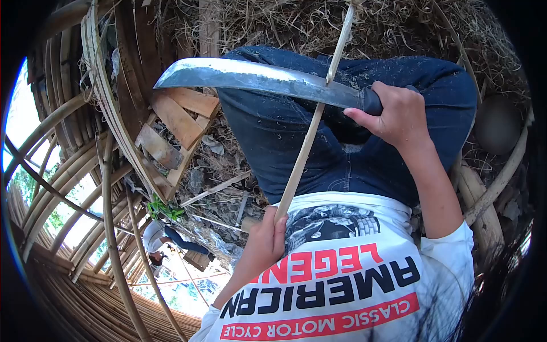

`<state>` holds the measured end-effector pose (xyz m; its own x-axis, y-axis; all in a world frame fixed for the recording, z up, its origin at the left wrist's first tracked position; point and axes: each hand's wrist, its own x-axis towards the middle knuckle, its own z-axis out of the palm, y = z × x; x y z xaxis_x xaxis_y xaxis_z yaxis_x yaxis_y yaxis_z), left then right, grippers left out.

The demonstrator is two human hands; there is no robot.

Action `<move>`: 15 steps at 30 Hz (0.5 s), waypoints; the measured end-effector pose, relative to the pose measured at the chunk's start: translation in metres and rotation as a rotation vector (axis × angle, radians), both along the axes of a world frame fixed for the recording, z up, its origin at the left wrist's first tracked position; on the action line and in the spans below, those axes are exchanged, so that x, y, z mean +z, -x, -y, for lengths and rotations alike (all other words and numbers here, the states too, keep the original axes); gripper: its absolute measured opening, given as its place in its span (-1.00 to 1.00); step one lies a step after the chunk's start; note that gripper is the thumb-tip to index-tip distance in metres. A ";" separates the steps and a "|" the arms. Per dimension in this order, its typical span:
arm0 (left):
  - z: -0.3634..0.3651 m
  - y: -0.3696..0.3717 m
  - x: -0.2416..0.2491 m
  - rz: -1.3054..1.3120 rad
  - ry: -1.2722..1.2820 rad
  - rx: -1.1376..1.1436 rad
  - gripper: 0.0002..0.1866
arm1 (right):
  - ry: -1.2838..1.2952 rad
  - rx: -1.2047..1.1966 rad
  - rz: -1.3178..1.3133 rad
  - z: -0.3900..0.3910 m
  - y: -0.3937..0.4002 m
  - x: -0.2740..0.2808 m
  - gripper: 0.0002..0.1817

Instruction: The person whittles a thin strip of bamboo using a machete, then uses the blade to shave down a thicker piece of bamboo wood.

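My right hand (399, 114) is wrapped round the dark handle of a large curved knife (245, 74). Its wide blade reaches left across my thighs, with the tip over the ground beside my leg. Low in the view, near my shirt, my left hand (263, 242) grips a long, thin bamboo strip (302, 157). The strip slants up and to the right, crossing the blade near the handle. The blade appears to touch the strip there. Small shavings dot my dark trousers (256, 125).
Curly shavings (387, 28) cover the ground ahead. Flat wood pieces (176, 119) and long split strips (105, 97) lie at the left, beside a curved pole framework (108, 228). Another person (156, 236) is at the lower left. Thick poles (481, 211) lie at the right.
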<state>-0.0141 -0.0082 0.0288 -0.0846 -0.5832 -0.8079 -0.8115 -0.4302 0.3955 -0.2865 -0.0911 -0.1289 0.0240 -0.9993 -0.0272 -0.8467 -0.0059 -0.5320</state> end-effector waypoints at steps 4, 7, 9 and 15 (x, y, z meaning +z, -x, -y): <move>-0.001 -0.004 -0.005 0.027 0.006 -0.020 -0.90 | -0.007 -0.026 0.062 0.000 -0.010 0.012 -0.24; 0.000 -0.003 -0.003 -0.026 0.038 -0.031 -0.91 | -0.022 -0.031 0.137 -0.003 -0.020 0.030 -0.26; 0.005 0.001 -0.001 0.013 0.020 -0.029 -0.91 | -0.068 0.080 0.111 -0.004 -0.018 0.036 -0.26; 0.003 0.000 -0.001 -0.005 0.003 -0.025 -0.90 | 0.048 0.017 -0.015 0.000 0.020 0.005 -0.27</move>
<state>-0.0138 -0.0108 0.0281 -0.1029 -0.5831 -0.8058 -0.8201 -0.4087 0.4005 -0.3067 -0.0911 -0.1238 0.0408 -0.9990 0.0200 -0.8544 -0.0453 -0.5177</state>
